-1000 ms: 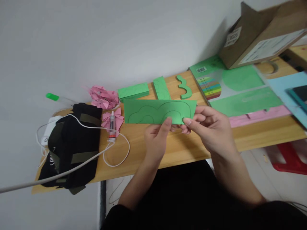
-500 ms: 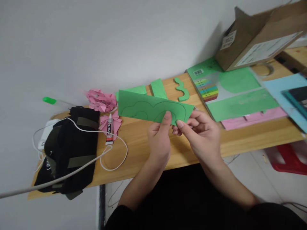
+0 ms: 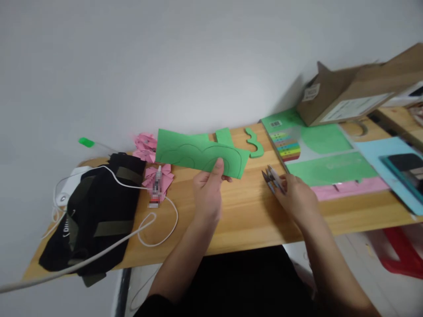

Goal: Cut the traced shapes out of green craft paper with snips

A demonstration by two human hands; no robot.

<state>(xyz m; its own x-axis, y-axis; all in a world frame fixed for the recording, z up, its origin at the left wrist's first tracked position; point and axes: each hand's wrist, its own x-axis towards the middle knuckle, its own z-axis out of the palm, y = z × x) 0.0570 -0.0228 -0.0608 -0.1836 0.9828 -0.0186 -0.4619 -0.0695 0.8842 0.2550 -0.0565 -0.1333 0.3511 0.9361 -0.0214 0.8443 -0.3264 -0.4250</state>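
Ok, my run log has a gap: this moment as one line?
left hand: holding marked green paper | right hand: at pointed tools

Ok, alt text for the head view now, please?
The left hand has a green strip with a curvy drawn outline in its grip; the right hand holds a pointed tool, perhaps scissors, over the wooden table. A green cut-out lies beyond.
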